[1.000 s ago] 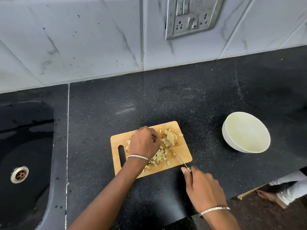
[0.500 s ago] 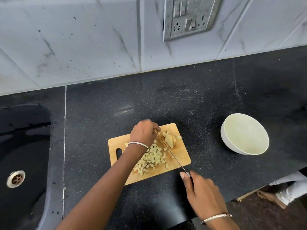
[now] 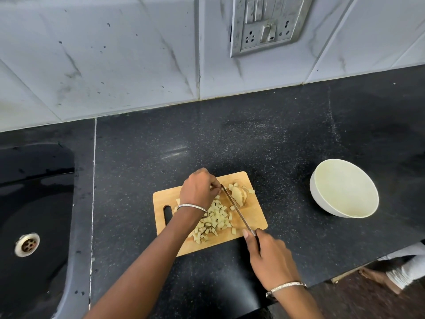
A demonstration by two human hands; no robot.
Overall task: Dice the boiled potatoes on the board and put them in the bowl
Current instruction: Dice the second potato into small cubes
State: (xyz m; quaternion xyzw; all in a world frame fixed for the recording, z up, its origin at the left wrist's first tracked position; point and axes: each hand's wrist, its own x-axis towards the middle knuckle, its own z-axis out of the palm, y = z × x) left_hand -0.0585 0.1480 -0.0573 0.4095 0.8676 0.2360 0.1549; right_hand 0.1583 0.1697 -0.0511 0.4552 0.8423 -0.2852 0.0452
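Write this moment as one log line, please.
step: dicing | right hand: holds knife | left hand: at blade tip | potato: partly cut | bowl: empty

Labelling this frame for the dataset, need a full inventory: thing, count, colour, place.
cutting board: 1, light wood, on the counter, centre
diced potato: a pile, pale yellow, middle of the board
uncut potato piece: 1, pale yellow, far right part of the board
knife: 1, steel blade, lying diagonally across the board
bowl: 1, white, right of the board, empty
counter: 1, black speckled
sink: 1, black, far left, metal drain
socket plate: 1, grey, on the white tiled wall
left hand: bangle at wrist, on the board by the blade
right hand: bangle at wrist, holding the knife handle
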